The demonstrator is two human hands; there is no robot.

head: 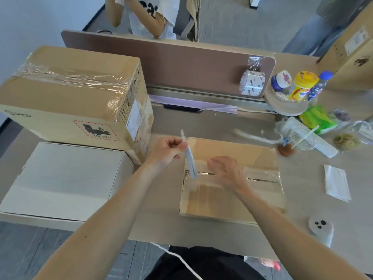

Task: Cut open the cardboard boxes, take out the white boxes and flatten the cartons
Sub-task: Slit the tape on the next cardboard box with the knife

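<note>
While the L hand (167, 151) pinches a white cutter (189, 158) betw. thumb & curled fingers, the cutter tip sits at the taped seam (262, 179) of the small carton (232, 201), just below those fingers. R hand (227, 170) lies on the carton top, just right of the cutter, fingers curled; grip on anything: cannot tell, blurred. Left of L fingers: large taped carton (70, 93), with white box (64, 178) just beside it.

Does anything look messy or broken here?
Yes, a little: the clear tape across the top of the big cardboard box on the left is wrinkled and bunched up instead of lying flat. Nothing looks broken.
</note>
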